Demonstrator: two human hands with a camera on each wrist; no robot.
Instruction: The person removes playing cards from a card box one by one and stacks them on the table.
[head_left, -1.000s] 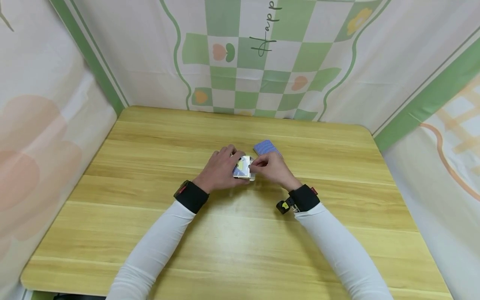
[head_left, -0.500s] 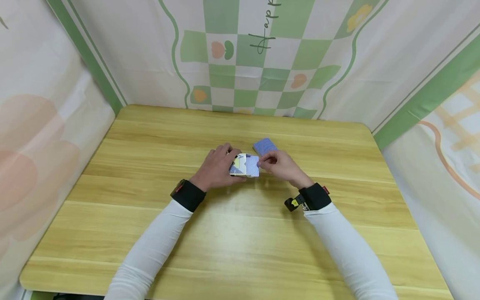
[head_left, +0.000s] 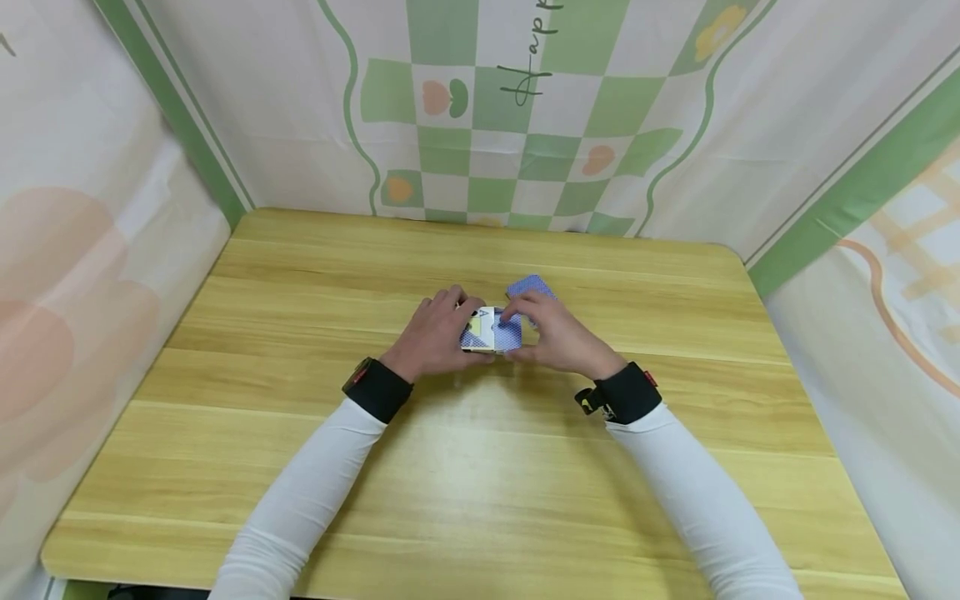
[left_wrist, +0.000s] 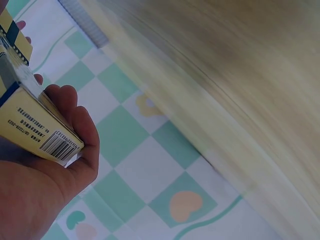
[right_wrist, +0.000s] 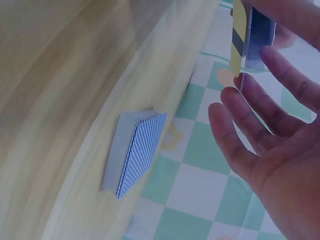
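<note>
My left hand (head_left: 433,340) grips a playing-card box (head_left: 476,332) with blue patterning and a pale flap end, held just over the table. In the left wrist view its cream end with a barcode (left_wrist: 59,144) lies in the curled fingers. Blue-backed playing cards (head_left: 510,337) stick out of the box's right end. My right hand (head_left: 564,337) holds them there, a fingertip on the top card and the thumb at the near edge; its other fingers (right_wrist: 232,145) are loosely spread in the right wrist view. How many cards protrude is hidden.
Just behind the right hand a squared stack of blue-backed playing cards (head_left: 531,286) lies on the wooden table (head_left: 465,467). Patterned cloth (head_left: 495,158) hangs along the table's back edge and at both sides.
The cards slid out of the box to the right between the first and middle frames. The right hand has since shifted from pinching their end to holding across them; the left stays nearly still.
</note>
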